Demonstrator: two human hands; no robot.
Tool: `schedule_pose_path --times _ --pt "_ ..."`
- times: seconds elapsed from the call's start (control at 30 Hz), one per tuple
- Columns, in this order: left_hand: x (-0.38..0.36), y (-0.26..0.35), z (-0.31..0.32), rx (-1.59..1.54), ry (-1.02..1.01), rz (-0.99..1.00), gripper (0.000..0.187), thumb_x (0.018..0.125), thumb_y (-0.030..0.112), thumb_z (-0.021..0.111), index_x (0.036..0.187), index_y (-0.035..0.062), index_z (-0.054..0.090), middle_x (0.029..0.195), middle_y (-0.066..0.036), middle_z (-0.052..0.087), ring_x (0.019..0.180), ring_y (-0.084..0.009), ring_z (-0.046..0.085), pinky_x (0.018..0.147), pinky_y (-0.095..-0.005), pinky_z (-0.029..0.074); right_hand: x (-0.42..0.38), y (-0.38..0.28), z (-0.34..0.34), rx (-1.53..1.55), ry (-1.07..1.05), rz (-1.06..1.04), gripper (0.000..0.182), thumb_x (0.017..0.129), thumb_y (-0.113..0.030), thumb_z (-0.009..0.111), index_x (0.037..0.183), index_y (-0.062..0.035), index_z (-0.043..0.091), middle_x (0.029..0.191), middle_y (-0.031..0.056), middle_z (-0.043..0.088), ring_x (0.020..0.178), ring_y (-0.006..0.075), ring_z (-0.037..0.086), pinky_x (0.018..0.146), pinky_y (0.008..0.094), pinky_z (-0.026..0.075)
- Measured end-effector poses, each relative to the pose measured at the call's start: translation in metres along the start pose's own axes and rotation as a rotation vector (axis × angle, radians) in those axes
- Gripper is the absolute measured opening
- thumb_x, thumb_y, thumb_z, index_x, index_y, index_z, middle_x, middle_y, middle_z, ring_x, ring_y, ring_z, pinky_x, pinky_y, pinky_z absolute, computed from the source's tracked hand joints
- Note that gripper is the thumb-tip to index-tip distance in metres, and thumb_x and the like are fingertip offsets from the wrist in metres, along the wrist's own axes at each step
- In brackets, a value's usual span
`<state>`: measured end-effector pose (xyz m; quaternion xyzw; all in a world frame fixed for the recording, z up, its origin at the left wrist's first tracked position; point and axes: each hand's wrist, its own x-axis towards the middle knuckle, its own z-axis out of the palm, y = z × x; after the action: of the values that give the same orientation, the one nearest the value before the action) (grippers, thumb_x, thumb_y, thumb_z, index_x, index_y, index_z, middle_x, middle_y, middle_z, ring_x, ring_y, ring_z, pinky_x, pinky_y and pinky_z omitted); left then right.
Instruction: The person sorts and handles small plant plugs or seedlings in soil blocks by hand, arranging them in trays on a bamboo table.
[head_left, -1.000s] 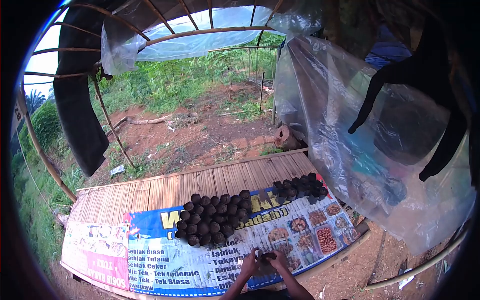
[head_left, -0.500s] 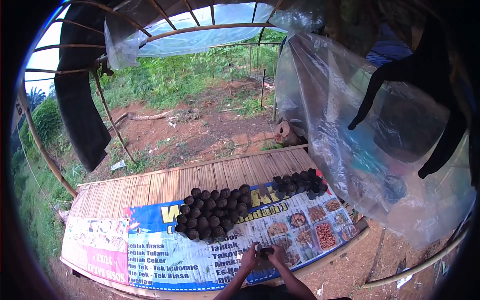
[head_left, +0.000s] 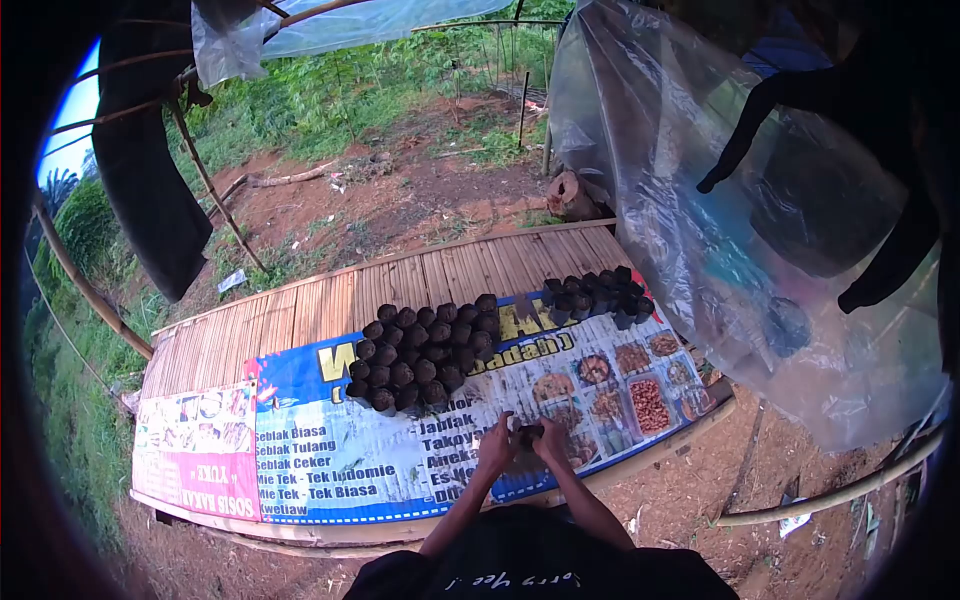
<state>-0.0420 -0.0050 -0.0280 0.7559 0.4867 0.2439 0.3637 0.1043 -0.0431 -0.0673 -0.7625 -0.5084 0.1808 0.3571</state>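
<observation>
A small black seedling bag [head_left: 526, 434] is held low over the near edge of the banner, between my two hands. My left hand [head_left: 496, 446] closes on its left side, fingers pointing up. From the other side my right hand [head_left: 549, 442] grips it, fingers curled. The hands partly cover the bag, so its contents are hard to make out. Beyond them, to the left, stands a tight cluster of black seedling bags [head_left: 425, 352] filled with dark soil. A smaller group of black bags [head_left: 597, 297] stands farther right, and these look unfilled or darker inside.
A printed food banner [head_left: 330, 450] covers much of the bamboo-slat table [head_left: 330, 308]. Clear plastic sheeting [head_left: 660, 200] and a dark hanging garment [head_left: 800, 110] are at the right. A cut log [head_left: 575, 195] lies behind the table. Bamboo poles [head_left: 215, 190] frame the shelter.
My view has tilted down, so the table sits higher in the picture and my dark shirt shows. Both hands stay together around the bag.
</observation>
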Motion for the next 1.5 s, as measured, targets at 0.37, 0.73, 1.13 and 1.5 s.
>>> schedule_pose_path --times 0.37,0.73,1.13,1.5 --pt "-0.010 0.000 -0.004 0.109 0.025 -0.006 0.054 0.081 0.035 0.065 0.120 0.0051 0.044 0.084 -0.019 0.066 0.074 -0.0367 0.065 0.064 -0.0454 0.050 -0.002 -0.009 -0.024 0.021 -0.097 0.055 0.035 0.077 -0.020 0.070 0.105 -0.0022 0.059 0.091 0.0207 0.063 0.091 0.0380 0.060 0.080 0.0426 0.047" --pt "-0.008 0.006 -0.005 0.196 -0.028 -0.040 0.023 0.083 0.027 0.058 0.089 0.0050 0.062 0.083 -0.020 0.065 0.077 -0.0391 0.064 0.071 -0.0503 0.050 -0.013 0.006 -0.019 -0.219 -0.144 0.027 0.026 0.088 -0.024 0.053 0.098 0.0001 0.050 0.081 0.0282 0.061 0.081 0.0473 0.058 0.071 0.0533 0.047" --pt "-0.007 0.006 0.000 0.038 0.004 -0.036 0.020 0.080 0.020 0.056 0.091 0.0033 0.060 0.079 -0.023 0.063 0.074 -0.0407 0.062 0.071 -0.0500 0.049 -0.025 -0.006 -0.030 -0.014 -0.096 -0.011 0.020 0.087 -0.020 0.050 0.083 -0.0010 0.054 0.073 0.0246 0.059 0.077 0.0459 0.057 0.065 0.0510 0.044" --pt "-0.007 0.006 -0.004 0.054 0.015 0.004 0.017 0.082 0.017 0.054 0.085 0.0010 0.056 0.083 -0.024 0.062 0.075 -0.0422 0.061 0.068 -0.0510 0.049 -0.031 -0.013 -0.027 0.066 -0.023 0.012 0.019 0.088 -0.020 0.049 0.084 -0.0025 0.054 0.065 0.0234 0.057 0.070 0.0409 0.061 0.061 0.0488 0.045"
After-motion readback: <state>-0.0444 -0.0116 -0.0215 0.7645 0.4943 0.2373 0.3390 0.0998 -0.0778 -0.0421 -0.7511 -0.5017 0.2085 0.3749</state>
